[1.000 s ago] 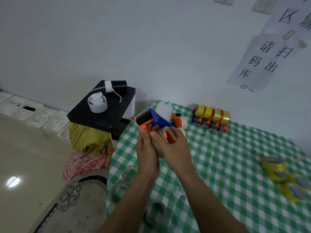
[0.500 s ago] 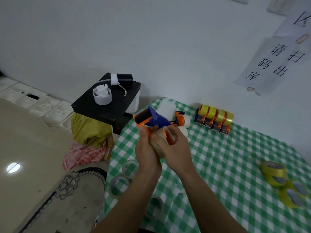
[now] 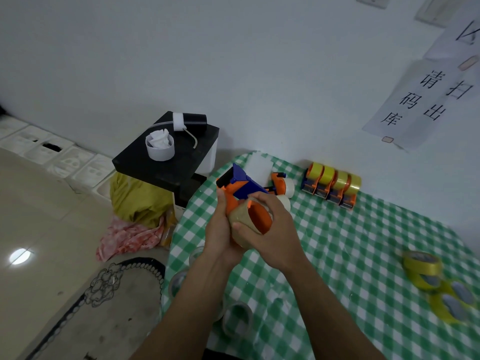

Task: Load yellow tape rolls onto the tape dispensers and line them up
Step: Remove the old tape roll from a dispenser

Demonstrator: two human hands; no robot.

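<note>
While the left hand (image 3: 219, 235) holds the orange and blue dispenser (image 3: 244, 188) up over the table (image 3: 337, 255), the right hand (image 3: 275, 235) curls around a pale roll (image 3: 240, 219) on it. I think that roll needs pulling off next. The yellow rolls (image 3: 422, 266) wait far right.

Green-checked table (image 3: 350, 255) carries four loaded dispensers (image 3: 331, 185) and loose yellow rolls (image 3: 422, 268)

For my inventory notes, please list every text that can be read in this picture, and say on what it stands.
"请扫码出库": lower paper sheet.
"区": upper paper sheet, cut off at the frame edge.
No readable print on the loaded dispensers or the loose yellow tape rolls.
</note>
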